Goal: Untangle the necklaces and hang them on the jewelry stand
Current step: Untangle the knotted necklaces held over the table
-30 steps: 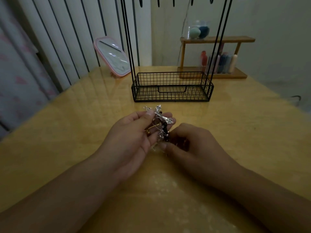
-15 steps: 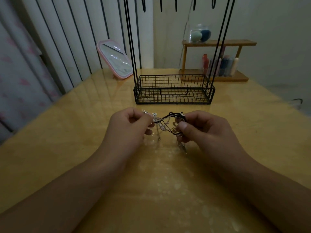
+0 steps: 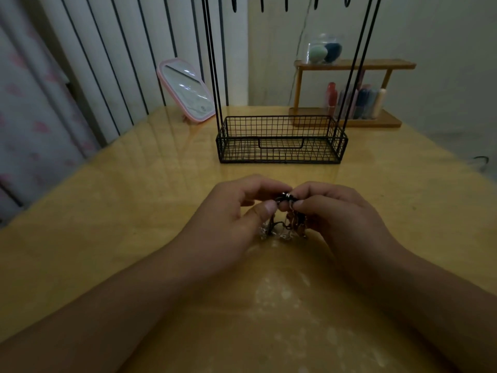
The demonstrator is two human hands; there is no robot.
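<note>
1. The table (image 3: 113, 211) under my arms looks like yellowish wood with a glossy, reflective coat.
2. The jewelry stand (image 3: 281, 146) is thin black wire, matt, with a mesh basket base.
3. The necklaces (image 3: 285, 224) I pinch mix shiny silvery metal links with dark cord.
4. The mirror (image 3: 188, 90) has a smooth pink plastic frame.
5. The shelf (image 3: 352, 64) is plain wood.
6. The curtain (image 3: 32, 117) looks like soft cloth.

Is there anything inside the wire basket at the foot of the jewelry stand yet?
Nothing shows inside the wire basket; its mesh floor looks bare. The tangled necklaces hang between the left hand and right hand, partly covered by fingers.
</note>
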